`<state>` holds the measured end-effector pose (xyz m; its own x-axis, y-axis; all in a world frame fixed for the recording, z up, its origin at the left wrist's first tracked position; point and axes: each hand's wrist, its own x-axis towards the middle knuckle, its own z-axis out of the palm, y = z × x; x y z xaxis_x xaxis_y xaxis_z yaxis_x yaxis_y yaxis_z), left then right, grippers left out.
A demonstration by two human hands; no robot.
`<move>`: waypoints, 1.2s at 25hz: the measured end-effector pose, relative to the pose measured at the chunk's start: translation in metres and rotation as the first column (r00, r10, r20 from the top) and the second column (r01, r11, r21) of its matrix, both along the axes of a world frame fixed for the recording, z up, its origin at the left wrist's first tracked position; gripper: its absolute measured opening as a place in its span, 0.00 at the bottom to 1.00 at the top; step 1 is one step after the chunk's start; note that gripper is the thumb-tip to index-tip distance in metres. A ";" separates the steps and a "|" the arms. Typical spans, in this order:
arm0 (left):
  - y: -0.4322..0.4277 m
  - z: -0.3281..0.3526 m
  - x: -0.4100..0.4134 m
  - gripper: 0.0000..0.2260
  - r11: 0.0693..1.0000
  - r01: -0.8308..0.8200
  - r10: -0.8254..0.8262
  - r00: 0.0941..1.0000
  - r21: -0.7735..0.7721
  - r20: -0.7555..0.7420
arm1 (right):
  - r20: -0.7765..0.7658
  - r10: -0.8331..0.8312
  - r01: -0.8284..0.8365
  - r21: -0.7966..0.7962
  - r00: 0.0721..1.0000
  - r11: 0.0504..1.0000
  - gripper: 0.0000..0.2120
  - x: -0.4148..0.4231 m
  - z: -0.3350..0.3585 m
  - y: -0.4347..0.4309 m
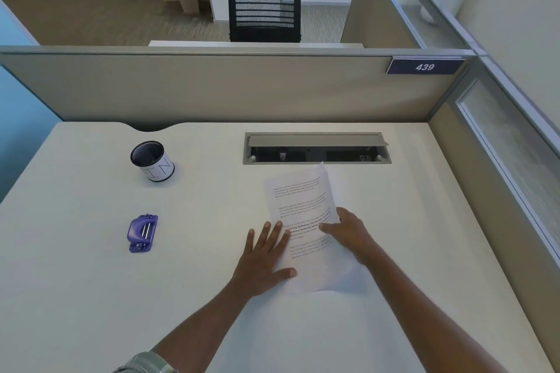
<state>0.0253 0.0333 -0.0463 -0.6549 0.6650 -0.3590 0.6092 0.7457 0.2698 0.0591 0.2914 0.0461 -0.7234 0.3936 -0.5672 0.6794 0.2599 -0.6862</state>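
A printed sheet of paper [303, 206] lies on the white desk [212, 297], right of the middle, with its right edge lifted and curling over. My left hand [263, 257] lies flat with straight fingers on the sheet's left edge, thumb on its lower part. My right hand [348, 230] grips the raised right edge, thumb on the printed side and fingers behind it.
A purple hole punch [141, 233] sits at the left of the desk. A mesh pen cup [152, 160] with a white label stands behind it. An open cable tray [315, 148] is set into the desk behind the paper. Grey partitions [212, 88] enclose the back and right.
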 end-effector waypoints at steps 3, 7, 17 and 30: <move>0.001 0.001 0.000 0.44 1.000 -0.004 0.004 1.000 0.011 0.014 | 0.030 0.017 -0.018 0.023 0.999 1.000 0.13 -0.017 0.002 0.015; 0.004 0.009 -0.002 0.43 0.979 -0.151 0.133 0.983 0.141 0.130 | -0.012 0.063 -0.063 0.035 0.998 0.997 0.12 -0.019 -0.002 0.018; 0.003 0.077 -0.058 0.32 0.038 -0.967 0.207 0.254 0.252 0.945 | -0.352 -0.126 -0.034 -0.416 0.928 0.909 0.13 -0.006 0.020 0.018; 0.019 0.133 -0.053 0.10 -0.032 -0.902 0.154 0.421 0.431 0.894 | -0.497 -0.137 -0.098 -0.419 0.857 0.903 0.21 -0.011 0.060 -0.003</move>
